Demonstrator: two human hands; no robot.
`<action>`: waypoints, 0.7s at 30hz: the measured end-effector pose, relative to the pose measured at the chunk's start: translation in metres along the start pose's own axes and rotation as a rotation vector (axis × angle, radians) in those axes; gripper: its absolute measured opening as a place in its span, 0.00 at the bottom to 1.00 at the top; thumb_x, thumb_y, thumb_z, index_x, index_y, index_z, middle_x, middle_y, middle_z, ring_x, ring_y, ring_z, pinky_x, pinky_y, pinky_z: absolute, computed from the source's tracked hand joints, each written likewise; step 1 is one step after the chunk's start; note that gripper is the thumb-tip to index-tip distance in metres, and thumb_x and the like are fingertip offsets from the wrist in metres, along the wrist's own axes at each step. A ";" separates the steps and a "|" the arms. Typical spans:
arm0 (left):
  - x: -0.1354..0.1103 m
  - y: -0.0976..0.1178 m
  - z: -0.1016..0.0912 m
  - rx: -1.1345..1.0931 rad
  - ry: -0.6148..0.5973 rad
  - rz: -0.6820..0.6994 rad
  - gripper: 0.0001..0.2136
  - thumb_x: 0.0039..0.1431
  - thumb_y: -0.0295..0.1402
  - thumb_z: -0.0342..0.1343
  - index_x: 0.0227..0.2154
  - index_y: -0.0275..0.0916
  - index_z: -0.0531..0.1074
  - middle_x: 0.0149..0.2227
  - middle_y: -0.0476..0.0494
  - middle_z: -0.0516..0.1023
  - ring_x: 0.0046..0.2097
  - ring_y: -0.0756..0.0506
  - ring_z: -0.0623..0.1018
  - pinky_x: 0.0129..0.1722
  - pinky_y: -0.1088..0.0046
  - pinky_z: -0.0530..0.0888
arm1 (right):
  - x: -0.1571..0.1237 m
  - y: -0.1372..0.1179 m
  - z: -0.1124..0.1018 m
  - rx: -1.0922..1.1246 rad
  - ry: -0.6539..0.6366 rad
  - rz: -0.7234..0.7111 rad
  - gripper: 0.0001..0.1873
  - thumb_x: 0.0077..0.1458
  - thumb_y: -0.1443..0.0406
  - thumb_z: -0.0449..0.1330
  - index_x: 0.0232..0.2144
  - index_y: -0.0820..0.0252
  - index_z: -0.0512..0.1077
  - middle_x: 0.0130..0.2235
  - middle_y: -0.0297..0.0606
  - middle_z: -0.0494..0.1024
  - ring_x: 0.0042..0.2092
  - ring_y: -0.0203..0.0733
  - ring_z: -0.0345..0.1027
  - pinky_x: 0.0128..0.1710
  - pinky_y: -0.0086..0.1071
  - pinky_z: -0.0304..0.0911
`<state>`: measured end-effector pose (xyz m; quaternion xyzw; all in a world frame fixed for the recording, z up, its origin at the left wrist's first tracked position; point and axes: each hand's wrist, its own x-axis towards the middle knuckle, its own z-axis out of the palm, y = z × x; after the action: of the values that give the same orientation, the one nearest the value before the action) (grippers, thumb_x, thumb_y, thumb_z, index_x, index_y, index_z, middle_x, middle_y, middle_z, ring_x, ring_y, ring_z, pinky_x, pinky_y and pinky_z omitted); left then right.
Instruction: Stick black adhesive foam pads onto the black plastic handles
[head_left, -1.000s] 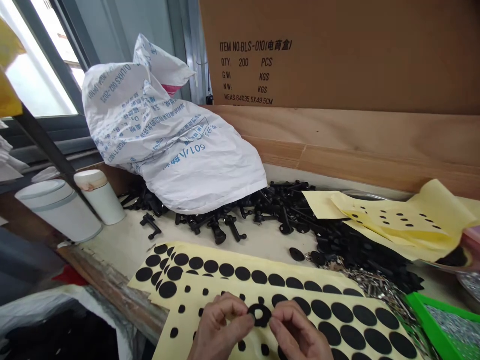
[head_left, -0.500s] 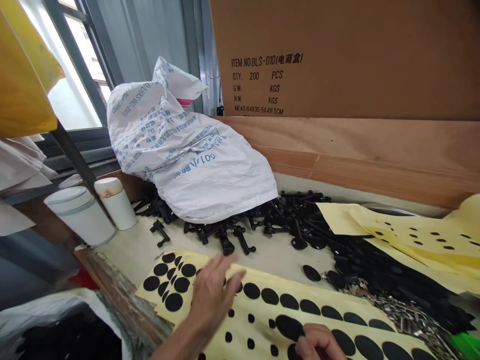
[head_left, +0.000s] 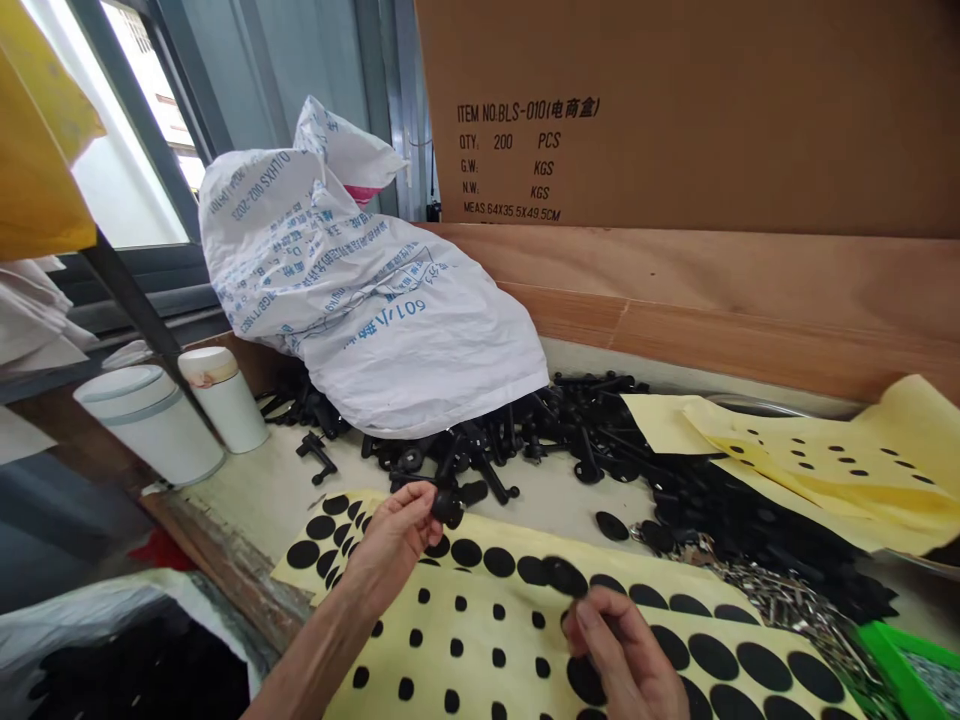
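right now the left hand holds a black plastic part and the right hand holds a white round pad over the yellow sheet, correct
Not quite. The round pad in the right hand is black, not white, as the head view shows. The rest holds: the left hand pinches a black plastic part, and the pad is over the yellow sheet.

Matt plastic part — paper sheet

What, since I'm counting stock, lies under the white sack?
From under the lower edge of the white sack, black plastic parts spill onto the bench. How far the pile runs beneath is covered by the sack.
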<state>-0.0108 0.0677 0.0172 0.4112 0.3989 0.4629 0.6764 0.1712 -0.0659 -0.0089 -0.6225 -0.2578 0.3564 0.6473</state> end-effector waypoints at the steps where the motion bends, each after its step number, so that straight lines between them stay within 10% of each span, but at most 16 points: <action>1: -0.005 -0.002 0.002 -0.052 -0.008 -0.014 0.11 0.48 0.38 0.64 0.31 0.38 0.71 0.28 0.50 0.74 0.26 0.53 0.71 0.28 0.77 0.68 | 0.002 -0.002 0.006 0.024 -0.022 -0.014 0.16 0.48 0.52 0.63 0.34 0.55 0.68 0.29 0.34 0.74 0.31 0.41 0.67 0.31 0.31 0.66; 6: -0.037 -0.020 0.026 -0.326 -0.173 -0.162 0.16 0.47 0.30 0.66 0.41 0.38 0.73 0.33 0.44 0.76 0.32 0.50 0.74 0.33 0.75 0.69 | -0.007 -0.008 0.038 -0.027 -0.071 -0.245 0.31 0.46 0.58 0.64 0.51 0.54 0.61 0.40 0.40 0.74 0.40 0.47 0.70 0.39 0.39 0.67; 13: -0.070 -0.030 0.031 -0.268 -0.285 -0.265 0.13 0.57 0.37 0.59 0.42 0.34 0.75 0.33 0.39 0.78 0.26 0.52 0.72 0.27 0.77 0.69 | -0.033 0.001 0.038 -0.299 -0.127 -0.479 0.27 0.47 0.67 0.61 0.52 0.51 0.64 0.41 0.37 0.77 0.45 0.49 0.71 0.47 0.41 0.62; 21: -0.065 -0.045 0.028 -0.218 -0.147 -0.303 0.13 0.55 0.40 0.59 0.34 0.33 0.73 0.29 0.42 0.77 0.24 0.50 0.75 0.22 0.78 0.69 | -0.012 -0.009 0.008 -0.033 -0.088 -0.107 0.09 0.52 0.58 0.62 0.27 0.56 0.69 0.32 0.33 0.69 0.33 0.39 0.63 0.34 0.30 0.61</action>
<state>0.0125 -0.0100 -0.0048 0.3035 0.3534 0.3651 0.8060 0.1589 -0.0697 0.0020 -0.6022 -0.3250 0.3440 0.6430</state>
